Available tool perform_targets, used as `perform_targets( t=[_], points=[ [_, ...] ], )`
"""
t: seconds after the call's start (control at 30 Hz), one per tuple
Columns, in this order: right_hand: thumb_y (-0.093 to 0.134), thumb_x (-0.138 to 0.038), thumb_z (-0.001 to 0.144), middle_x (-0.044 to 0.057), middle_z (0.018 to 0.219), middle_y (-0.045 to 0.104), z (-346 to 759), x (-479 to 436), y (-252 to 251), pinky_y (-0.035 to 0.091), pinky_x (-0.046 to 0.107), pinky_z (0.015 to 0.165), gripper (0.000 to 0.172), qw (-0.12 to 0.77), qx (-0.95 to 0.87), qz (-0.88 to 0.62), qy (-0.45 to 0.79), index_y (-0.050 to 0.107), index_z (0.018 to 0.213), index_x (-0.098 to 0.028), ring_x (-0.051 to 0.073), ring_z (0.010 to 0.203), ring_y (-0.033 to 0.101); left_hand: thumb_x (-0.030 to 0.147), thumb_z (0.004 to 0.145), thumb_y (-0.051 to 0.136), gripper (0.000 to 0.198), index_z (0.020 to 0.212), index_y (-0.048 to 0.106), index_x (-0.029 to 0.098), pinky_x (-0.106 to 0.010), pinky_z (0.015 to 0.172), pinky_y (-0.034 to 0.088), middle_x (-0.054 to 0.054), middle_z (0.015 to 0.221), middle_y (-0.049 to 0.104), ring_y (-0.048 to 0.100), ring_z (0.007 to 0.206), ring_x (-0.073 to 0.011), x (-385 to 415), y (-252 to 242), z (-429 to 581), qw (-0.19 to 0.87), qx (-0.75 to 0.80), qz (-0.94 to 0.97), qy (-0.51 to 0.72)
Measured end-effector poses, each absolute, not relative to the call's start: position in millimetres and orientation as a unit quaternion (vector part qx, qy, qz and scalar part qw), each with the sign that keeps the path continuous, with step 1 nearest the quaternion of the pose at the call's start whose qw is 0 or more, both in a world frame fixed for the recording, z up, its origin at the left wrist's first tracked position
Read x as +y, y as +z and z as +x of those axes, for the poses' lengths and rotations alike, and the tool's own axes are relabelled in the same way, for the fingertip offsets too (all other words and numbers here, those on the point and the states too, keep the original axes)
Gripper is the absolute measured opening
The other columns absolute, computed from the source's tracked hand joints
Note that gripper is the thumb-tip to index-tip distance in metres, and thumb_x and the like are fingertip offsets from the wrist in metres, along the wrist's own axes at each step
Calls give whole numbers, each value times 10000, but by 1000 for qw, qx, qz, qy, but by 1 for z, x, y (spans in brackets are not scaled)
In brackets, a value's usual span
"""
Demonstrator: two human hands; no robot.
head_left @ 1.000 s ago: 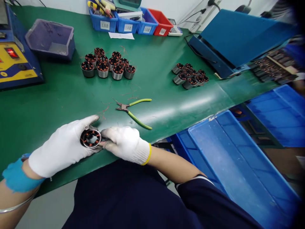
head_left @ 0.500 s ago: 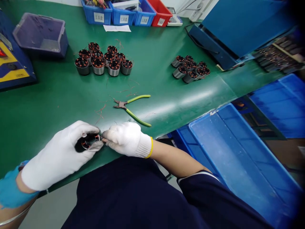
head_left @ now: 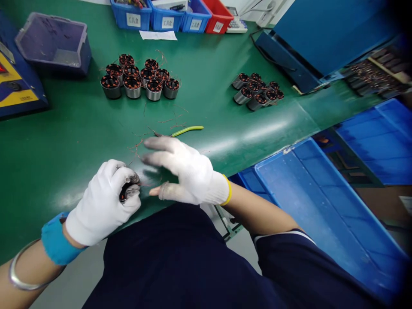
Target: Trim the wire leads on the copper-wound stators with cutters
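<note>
In a white glove, my left hand (head_left: 107,201) is closed around a motor stator (head_left: 124,191), a short metal cylinder with copper windings inside. Most of the stator is hidden by the fingers, and a thin wire end sticks out to its right. My right hand (head_left: 186,169), also gloved, is apart from it with fingers spread and nothing between them; the thumb tip is bare. Beneath and behind the right hand lie green-handled cutting pliers (head_left: 188,130), of which one handle and part of the jaws show. Loose copper wire scraps (head_left: 137,148) are scattered near both hands.
Several stators (head_left: 131,86) stand in a group at the back left, and another group (head_left: 257,92) at the right. A purple bin (head_left: 85,51), blue tool boxes (head_left: 133,19) and a red box (head_left: 218,17) line the back. Blue trays (head_left: 289,189) sit beyond the table's right edge.
My right hand has let go of the wire, opened and moved right and up, covering part of the pliers. My left hand has turned, its fingers wrapping further over the stator.
</note>
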State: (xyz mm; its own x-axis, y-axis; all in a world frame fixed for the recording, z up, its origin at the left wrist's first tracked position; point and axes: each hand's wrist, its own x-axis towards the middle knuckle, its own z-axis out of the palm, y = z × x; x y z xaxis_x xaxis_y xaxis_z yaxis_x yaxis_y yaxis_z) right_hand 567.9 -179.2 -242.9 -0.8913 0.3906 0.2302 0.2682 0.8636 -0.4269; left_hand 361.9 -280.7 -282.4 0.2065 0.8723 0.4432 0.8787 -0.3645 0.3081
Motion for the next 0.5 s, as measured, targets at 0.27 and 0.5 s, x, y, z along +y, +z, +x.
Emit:
perform_targets(
  t=[0.27, 0.5],
  points=[
    [716, -449, 873, -7, 675, 692, 533, -165, -233, 499, 206, 593, 292, -130, -774, -275, 555, 693, 791, -169, 117, 626, 653, 271, 902, 481, 85, 922, 519, 197, -397, 693, 478, -102, 949, 532, 545, 820, -262, -281, -285, 359, 8, -563, -780, -273],
    [655, -234, 949, -23, 606, 664, 527, -171, -250, 537, 160, 580, 199, -110, -640, -289, 703, 638, 777, -133, 66, 526, 625, 283, 759, 550, 279, 1007, 456, 198, -462, 721, 493, -115, 986, 539, 556, 836, -283, -293, -272, 361, -77, -572, -781, -237]
  ],
)
